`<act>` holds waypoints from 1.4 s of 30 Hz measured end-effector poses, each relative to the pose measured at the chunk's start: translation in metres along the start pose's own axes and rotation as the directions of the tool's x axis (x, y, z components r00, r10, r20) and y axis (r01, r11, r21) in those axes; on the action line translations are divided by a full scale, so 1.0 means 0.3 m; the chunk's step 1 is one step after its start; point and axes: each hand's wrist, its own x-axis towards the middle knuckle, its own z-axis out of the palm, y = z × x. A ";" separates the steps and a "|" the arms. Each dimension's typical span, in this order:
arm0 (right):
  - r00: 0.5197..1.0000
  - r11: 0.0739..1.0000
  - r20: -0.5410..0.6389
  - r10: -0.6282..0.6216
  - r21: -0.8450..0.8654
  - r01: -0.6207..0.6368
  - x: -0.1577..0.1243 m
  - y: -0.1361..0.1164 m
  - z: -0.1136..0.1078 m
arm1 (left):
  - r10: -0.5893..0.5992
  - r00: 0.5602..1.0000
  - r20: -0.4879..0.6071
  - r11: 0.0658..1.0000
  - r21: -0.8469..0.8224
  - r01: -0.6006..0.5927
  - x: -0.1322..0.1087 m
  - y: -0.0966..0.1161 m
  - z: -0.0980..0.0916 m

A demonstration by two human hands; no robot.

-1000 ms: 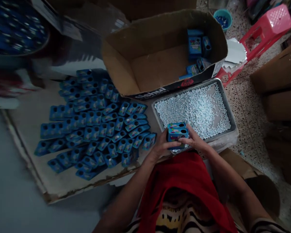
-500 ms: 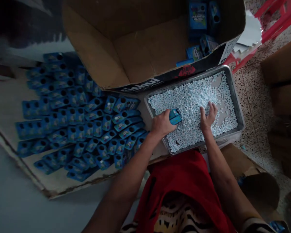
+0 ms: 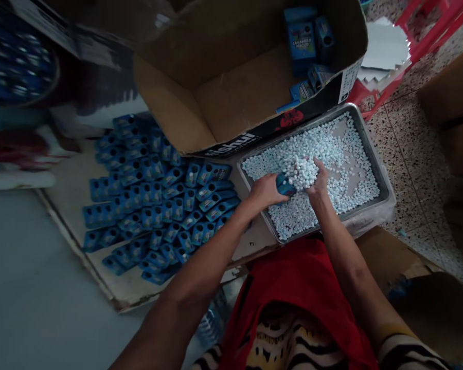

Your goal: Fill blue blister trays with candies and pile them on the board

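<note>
Small pale blue and white candies [image 3: 295,218] are spread over a shallow metal tray [image 3: 388,192]. My left hand [image 3: 265,191] grips small blue candy boxes [image 3: 284,186] over the tray's left part; how many is hidden by the hand and the candies. Cupped beside it, my right hand [image 3: 319,177] holds a heaped handful of candies [image 3: 304,172] against the boxes. Some of those candies lie over the boxes' top end. Left of the tray, many blue boxes with round dark holes [image 3: 150,198] stand in tight rows on the table [image 3: 250,241].
Behind the tray stands an open cardboard carton [image 3: 239,87] with several blue boxes [image 3: 301,41] inside. A red plastic stool [image 3: 420,49] is at the back right. More cardboard boxes [image 3: 455,97] line the right side. A dark round container of blue items [image 3: 17,61] is at upper left.
My right hand has scooped up candies and moved left to the boxes in my left hand. A barer patch shows in the tray. The view has shifted left.
</note>
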 end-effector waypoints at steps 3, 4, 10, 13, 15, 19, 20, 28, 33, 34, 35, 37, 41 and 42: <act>0.999 0.995 0.050 -0.005 0.104 0.000 -0.087 -0.052 0.085 | 0.113 0.986 -0.126 0.978 -0.160 -0.133 -0.062 -0.043 -0.019; 0.998 0.993 0.059 -0.031 0.111 0.024 -0.118 -0.073 0.112 | 0.156 0.972 -0.177 0.960 -0.206 -0.192 -0.078 -0.046 -0.019; 0.967 0.979 0.154 -0.204 0.014 0.204 -0.247 -0.183 0.217 | 0.169 0.842 -0.513 0.855 -0.349 -0.384 -0.040 0.026 0.053; 0.943 0.955 0.177 -0.283 -0.035 0.294 -0.264 -0.208 0.230 | 0.181 0.810 -0.558 0.841 -0.339 -0.422 0.004 0.047 0.086; 0.926 0.938 0.201 -0.320 -0.071 0.340 -0.265 -0.213 0.232 | 0.206 0.806 -0.554 0.837 -0.327 -0.439 0.015 0.046 0.092; 0.882 0.890 0.258 -0.394 -0.131 0.436 -0.260 -0.206 0.238 | 0.256 0.817 -0.516 0.833 -0.311 -0.457 0.004 0.038 0.081; 0.864 0.871 0.273 -0.423 -0.142 0.471 -0.258 -0.203 0.242 | 0.256 0.821 -0.510 0.840 -0.304 -0.451 -0.001 0.038 0.076; 0.859 0.754 0.336 -0.387 -0.421 0.504 -0.243 -0.117 0.234 | 0.260 0.886 -0.385 0.893 -0.255 -0.372 -0.014 0.008 0.084; 0.885 0.702 0.368 -0.287 -0.548 0.455 -0.269 -0.031 0.197 | 0.166 0.931 -0.325 0.928 -0.268 -0.260 -0.006 -0.005 0.111; 0.884 0.694 0.371 -0.284 -0.557 0.457 -0.278 -0.028 0.186 | 0.149 0.936 -0.319 0.931 -0.275 -0.242 -0.007 -0.001 0.115; 0.883 0.687 0.367 -0.293 -0.562 0.461 -0.288 -0.033 0.168 | 0.132 0.941 -0.312 0.935 -0.277 -0.223 -0.008 0.005 0.116; 0.882 0.662 0.321 -0.345 -0.583 0.471 -0.306 -0.062 0.110 | 0.118 0.951 -0.286 0.949 -0.251 -0.193 -0.011 0.020 0.114; 0.850 0.420 0.135 -0.509 -0.823 0.381 -0.336 -0.115 -0.091 | 0.214 0.953 -0.212 0.965 -0.107 -0.241 -0.004 0.036 0.088; 0.829 0.354 0.071 -0.555 -0.881 0.313 -0.347 -0.106 -0.143 | 0.257 0.949 -0.185 0.957 -0.086 -0.276 0.001 0.034 0.080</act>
